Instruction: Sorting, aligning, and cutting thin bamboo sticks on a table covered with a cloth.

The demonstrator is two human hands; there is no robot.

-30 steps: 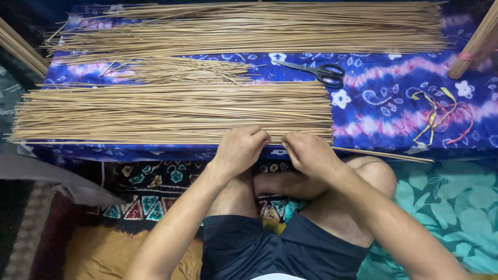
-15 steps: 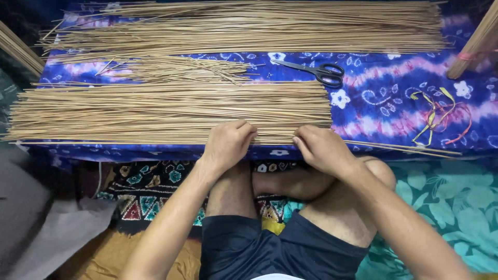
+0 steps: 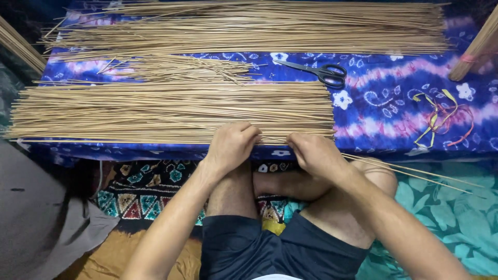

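A wide layer of thin tan sticks (image 3: pixel 166 110) lies across a low table covered in blue patterned cloth (image 3: pixel 384 98). My left hand (image 3: pixel 231 145) rests on the near edge of this layer, fingers curled over the sticks. My right hand (image 3: pixel 314 150) sits just beside it, pinching a few sticks (image 3: pixel 415 171) that trail off to the right past my knee. A second, longer layer of sticks (image 3: pixel 249 26) lies at the far side of the table, with a small loose heap (image 3: pixel 176 67) between the two.
Black-handled scissors (image 3: pixel 324 72) lie on the cloth behind the near layer. Yellow and red elastic bands (image 3: pixel 441 116) sit at the right. Bundled sticks (image 3: pixel 474 46) lean at the far right and far left. My crossed legs are over patterned floor mats.
Both hands shifted slightly along the near edge of the sticks; the right hand has drawn a few sticks out to the right. The grey cloth at left moved lower.
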